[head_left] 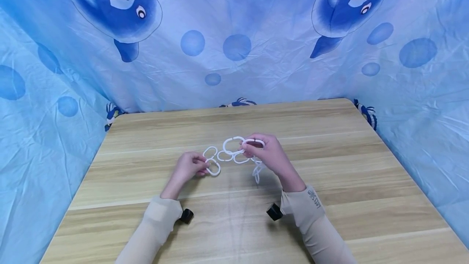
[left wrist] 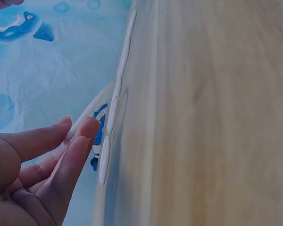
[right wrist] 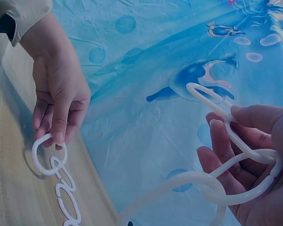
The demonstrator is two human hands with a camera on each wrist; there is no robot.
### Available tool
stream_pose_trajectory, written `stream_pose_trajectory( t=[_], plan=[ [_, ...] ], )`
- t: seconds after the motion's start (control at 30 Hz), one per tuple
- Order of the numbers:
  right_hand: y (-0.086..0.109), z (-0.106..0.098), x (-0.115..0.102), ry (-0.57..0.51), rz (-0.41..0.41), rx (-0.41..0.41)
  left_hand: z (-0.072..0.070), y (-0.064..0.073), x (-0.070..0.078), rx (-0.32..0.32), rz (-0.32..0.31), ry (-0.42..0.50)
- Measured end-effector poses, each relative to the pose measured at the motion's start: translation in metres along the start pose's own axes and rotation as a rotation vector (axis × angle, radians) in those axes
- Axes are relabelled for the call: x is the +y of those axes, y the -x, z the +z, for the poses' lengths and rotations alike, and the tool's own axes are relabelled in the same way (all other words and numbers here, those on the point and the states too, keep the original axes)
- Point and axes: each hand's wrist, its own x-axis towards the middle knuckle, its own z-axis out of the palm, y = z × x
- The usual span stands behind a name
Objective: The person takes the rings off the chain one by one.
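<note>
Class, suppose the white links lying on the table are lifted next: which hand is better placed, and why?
Probably the left hand: it pinches a white link low over the table, near the lying links. The right hand holds several raised links, so looks busier.

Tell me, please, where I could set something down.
The table is bare right of the right grip, left of the left grip, and from the rings back to the curtain. Crowded: between the grips, around the rings.
</note>
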Motion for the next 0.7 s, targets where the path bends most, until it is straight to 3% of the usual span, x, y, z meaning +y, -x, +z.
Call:
stream_pose_trajectory(
  t=[0.4, 0.7],
  plan=[
    [-0.0004, 0.0003, 0.0019, -0.036, 0.010, 0.004, 0.0042, 0.0013, -0.0001, -0.043, -0.036, 0.051],
    [-0.0006, 0.0011, 0.0030, -0.038, 0.003, 0.001, -0.0006, 0.0048, -0.0012, -0.032, -0.016, -0.010]
  ],
)
